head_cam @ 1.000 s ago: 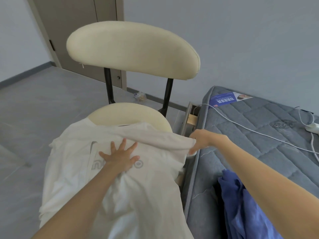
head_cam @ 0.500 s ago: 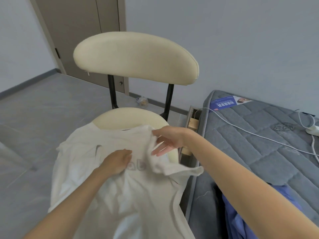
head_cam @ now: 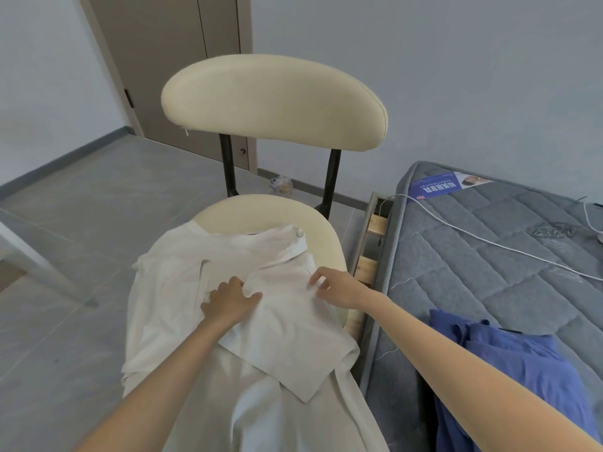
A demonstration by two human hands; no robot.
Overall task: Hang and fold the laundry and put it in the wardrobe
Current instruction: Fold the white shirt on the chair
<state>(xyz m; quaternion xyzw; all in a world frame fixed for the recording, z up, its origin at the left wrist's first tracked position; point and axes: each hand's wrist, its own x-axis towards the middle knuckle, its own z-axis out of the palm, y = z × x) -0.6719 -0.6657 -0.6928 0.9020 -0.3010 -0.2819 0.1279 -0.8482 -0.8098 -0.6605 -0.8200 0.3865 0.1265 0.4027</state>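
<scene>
White shirt spread over chair seat, collar toward back edge, lower part hanging off front edge. Right-side panel folded across shirt's middle. Left hand on shirt at middle of seat, fingers curled at fold's inner edge, thumb lying on folded panel; seems to pinch cloth, though fingertips hidden. Right hand near seat's right edge, fingers curled, pinching folded panel's outer edge. Blue garment crumpled on mattress at near left edge, beside chair.
</scene>
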